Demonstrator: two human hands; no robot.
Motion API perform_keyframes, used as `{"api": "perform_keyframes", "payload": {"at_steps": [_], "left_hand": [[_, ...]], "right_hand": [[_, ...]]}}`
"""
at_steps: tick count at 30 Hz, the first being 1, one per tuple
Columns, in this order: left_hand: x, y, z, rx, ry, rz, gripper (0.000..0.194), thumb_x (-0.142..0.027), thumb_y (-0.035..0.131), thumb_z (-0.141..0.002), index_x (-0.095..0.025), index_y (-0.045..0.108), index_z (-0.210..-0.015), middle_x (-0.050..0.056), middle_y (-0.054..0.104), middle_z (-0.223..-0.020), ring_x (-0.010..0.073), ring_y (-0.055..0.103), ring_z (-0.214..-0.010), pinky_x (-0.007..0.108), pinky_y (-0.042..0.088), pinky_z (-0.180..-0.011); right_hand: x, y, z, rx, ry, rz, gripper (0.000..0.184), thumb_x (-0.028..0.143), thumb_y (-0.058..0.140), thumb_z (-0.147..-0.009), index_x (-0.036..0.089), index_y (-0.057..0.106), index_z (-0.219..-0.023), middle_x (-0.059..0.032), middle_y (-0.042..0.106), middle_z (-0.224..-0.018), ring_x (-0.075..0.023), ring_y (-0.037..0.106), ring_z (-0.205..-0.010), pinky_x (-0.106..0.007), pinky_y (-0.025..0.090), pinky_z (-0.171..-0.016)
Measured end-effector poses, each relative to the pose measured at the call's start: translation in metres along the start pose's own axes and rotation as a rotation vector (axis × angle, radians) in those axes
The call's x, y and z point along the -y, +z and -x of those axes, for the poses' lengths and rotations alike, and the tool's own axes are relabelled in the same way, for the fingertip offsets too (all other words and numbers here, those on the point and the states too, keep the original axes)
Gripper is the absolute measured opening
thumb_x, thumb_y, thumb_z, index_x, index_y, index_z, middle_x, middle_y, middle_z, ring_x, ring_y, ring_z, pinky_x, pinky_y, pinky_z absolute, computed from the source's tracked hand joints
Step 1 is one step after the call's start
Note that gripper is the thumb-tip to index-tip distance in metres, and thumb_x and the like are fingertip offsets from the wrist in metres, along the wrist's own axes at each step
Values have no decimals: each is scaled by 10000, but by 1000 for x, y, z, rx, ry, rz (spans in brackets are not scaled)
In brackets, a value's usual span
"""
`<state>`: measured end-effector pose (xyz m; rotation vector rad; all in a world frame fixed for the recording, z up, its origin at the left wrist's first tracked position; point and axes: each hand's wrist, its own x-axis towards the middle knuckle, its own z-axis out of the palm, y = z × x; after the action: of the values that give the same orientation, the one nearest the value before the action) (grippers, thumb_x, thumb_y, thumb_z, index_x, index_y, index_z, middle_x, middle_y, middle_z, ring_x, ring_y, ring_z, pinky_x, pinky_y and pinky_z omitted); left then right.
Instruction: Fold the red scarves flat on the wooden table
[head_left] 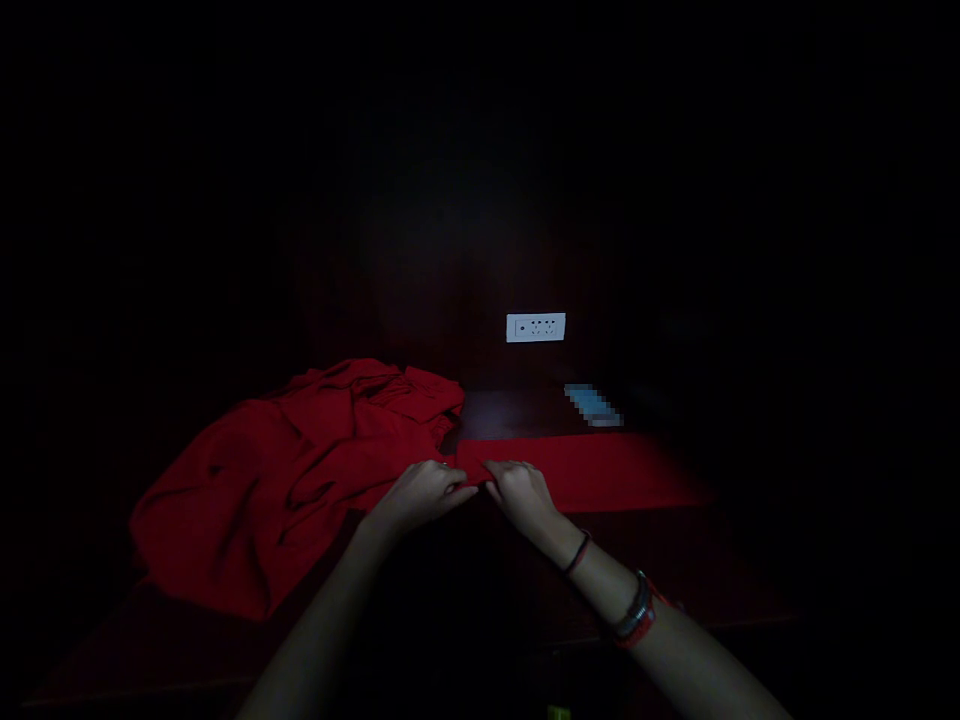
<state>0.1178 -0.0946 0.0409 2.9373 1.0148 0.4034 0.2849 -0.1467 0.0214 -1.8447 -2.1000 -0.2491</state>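
Left hand [424,490] and right hand [523,492] pinch the red cloth [471,462] between them; light, even tension would best keep it smooth.

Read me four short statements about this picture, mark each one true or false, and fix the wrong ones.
1. The crumpled red cloth heap lies to the left of the flat red cloth strip. True.
2. The bare left hand and bare right hand are well away from any cloth. False: both touch the strip, near its left end.
3. The white rectangular socket panel appears higher in the picture than the pixelated blue rectangular object. True.
4. The dark and red wristbands are on the left arm. False: they are on the right arm.
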Motion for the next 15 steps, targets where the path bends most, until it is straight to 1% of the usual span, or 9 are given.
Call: {"api": "perform_keyframes", "payload": {"at_steps": [2,4,6,7,8,10,12,15], "left_hand": [[8,0,-2,-17,-5,138,400,-427,285,-830,-186,586,-724,8,608,-644,126,541,-603,211,360,-580],[19,1,-11,-106,-64,255,414,-377,225,-851,-178,579,-769,12,610,-658,125,547,-623,218,380,-617],[30,7,-27,-199,-135,301,359,-333,252,-841,-169,572,-833,39,626,-773,145,559,-735,243,391,-707],[35,11,-36,-207,-166,317,310,-321,304,-822,-165,565,-882,58,619,-882,161,548,-836,261,378,-774],[39,16,-47,-178,-196,341,288,-312,354,-799,-158,550,-945,79,588,-1002,179,513,-945,277,347,-843],[45,27,-68,-49,-272,434,375,-329,410,-770,-132,482,-1080,119,483,-1179,199,426,-1088,290,293,-916],[48,36,-86,65,-323,517,488,-395,422,-758,-110,421,-1153,147,424,-1238,208,410,-1116,288,309,-910],[47,42,-106,129,-313,578,573,-477,450,-721,-113,416,-1163,146,442,-1225,202,454,-1079,263,359,-860]], "right_hand": [[-4,0,0,29,54,-5,322,239,359,-819,204,486,-1113,-79,645,-829,-177,597,-759,-257,411,-662],[-9,-1,1,16,107,-55,367,217,330,-824,203,434,-1175,-78,647,-818,-175,601,-733,-251,412,-634],[-15,-2,3,-18,126,-147,394,193,303,-827,194,400,-1209,-79,645,-840,-167,600,-734,-244,411,-635],[-18,-2,3,-30,128,-201,402,182,293,-828,188,392,-1217,-79,644,-851,-161,598,-730,-239,410,-638],[-20,-2,3,-38,124,-250,408,173,285,-828,185,389,-1222,-76,642,-863,-154,596,-723,-235,410,-641],[-23,-3,3,-51,104,-314,407,155,283,-824,188,413,-1209,-67,633,-892,-143,585,-735,-232,412,-666],[-26,-4,4,-74,72,-305,386,142,304,-814,197,479,-1153,-57,613,-923,-138,564,-792,-230,409,-717],[-29,-9,8,-115,51,-180,324,186,363,-807,200,549,-1073,-67,567,-941,-145,523,-844,-230,405,-742]]}}
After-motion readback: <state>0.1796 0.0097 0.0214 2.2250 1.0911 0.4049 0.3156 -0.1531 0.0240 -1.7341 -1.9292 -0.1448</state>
